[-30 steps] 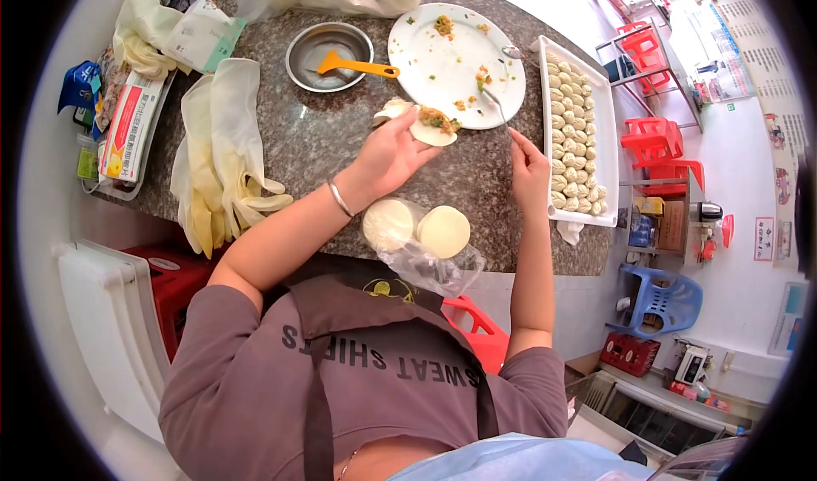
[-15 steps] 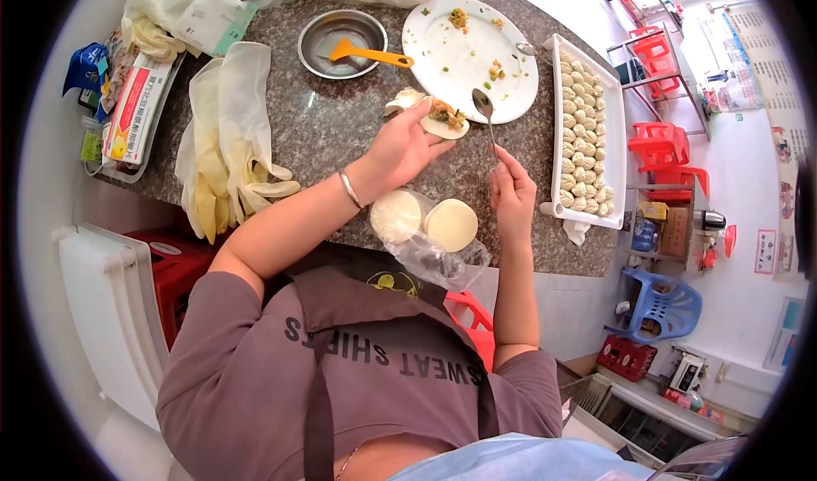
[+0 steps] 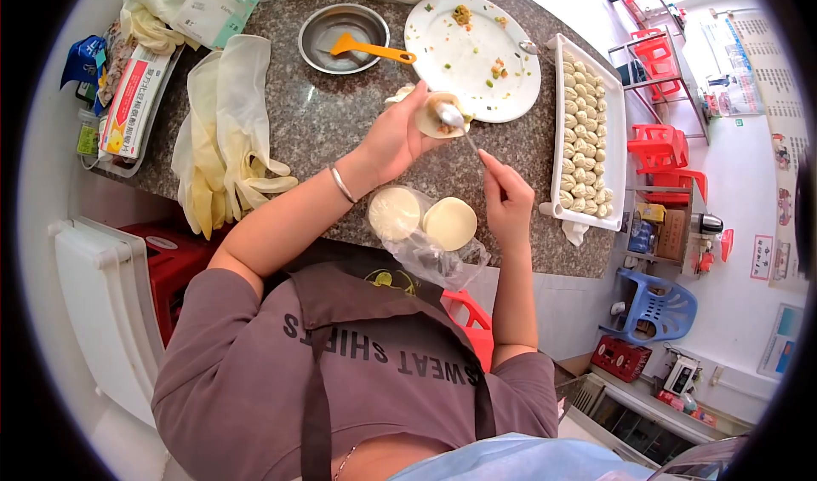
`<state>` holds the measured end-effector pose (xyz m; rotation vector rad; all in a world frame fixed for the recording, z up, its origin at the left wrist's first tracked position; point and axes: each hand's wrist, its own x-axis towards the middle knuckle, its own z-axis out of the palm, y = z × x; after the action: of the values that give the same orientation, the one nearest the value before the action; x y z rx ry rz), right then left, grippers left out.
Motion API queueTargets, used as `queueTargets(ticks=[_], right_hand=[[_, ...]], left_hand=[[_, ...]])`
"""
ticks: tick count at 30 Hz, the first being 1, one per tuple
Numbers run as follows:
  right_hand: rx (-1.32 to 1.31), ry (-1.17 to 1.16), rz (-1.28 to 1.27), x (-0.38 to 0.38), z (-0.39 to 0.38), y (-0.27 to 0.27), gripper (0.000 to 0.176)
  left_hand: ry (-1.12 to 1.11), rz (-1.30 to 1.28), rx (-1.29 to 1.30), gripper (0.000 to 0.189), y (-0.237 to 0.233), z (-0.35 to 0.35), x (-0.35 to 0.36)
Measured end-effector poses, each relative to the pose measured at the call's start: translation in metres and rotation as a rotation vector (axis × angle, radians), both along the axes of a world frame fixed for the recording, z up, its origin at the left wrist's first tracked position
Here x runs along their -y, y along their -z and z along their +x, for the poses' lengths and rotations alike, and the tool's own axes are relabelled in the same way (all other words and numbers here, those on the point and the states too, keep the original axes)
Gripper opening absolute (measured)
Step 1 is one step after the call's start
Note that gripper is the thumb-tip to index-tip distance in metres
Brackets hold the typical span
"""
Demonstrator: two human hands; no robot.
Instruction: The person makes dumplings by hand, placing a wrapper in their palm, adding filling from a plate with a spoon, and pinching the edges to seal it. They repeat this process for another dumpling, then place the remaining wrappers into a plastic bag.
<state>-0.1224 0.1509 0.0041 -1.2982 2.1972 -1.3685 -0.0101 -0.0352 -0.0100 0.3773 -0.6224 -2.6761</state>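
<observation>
My left hand [image 3: 393, 139] holds a round dumpling wrapper [image 3: 428, 123] with filling on it, near the rim of a white plate [image 3: 430, 51]. Another pale piece of dough [image 3: 400, 95] shows partly behind my fingers. My right hand [image 3: 508, 193] grips a metal spoon [image 3: 451, 116] by its handle, and the bowl of the spoon presses on the filling in the wrapper. Scraps of chopped filling [image 3: 498, 71] lie on the plate. Two stacks of wrappers, a left stack [image 3: 395, 213] and a right stack [image 3: 450, 224], sit on a plastic bag [image 3: 430, 264] at the table's near edge.
A white tray [image 3: 557, 170] with rows of pleated dumplings [image 3: 583, 132] stands at right. Beyond my left hand is a metal bowl [image 3: 317, 34] with an orange scraper [image 3: 374, 51]. Rubber gloves [image 3: 242, 115] lie at left beside a box-filled container [image 3: 132, 111].
My right hand has brought the spoon up and left from beside the plate onto the filled wrapper. The left hand has tilted the wrapper and cupped it more.
</observation>
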Motion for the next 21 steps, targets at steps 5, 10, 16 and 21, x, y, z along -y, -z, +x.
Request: queueTargets(ticks=[5, 10, 16, 21], right_hand=[[-0.094, 0.032, -0.074, 0.001, -0.013, 0.004, 0.029], [-0.169, 0.237, 0.055, 0.022, -0.054, 0.018, 0.026], [-0.48, 0.194, -0.028, 0.053, -0.041, 0.005, 0.019], [0.286, -0.064, -0.268, 0.069, -0.014, -0.002, 0.019]], left_hand=[[-0.009, -0.157, 0.044, 0.039, -0.006, 0.001, 0.005], [0.016, -0.474, 0.058, 0.039, -0.003, 0.003, -0.001], [-0.012, -0.355, 0.045, 0.042, -0.005, 0.005, 0.001], [-0.078, -0.495, 0.075, 0.041, -0.008, 0.005, -0.002]])
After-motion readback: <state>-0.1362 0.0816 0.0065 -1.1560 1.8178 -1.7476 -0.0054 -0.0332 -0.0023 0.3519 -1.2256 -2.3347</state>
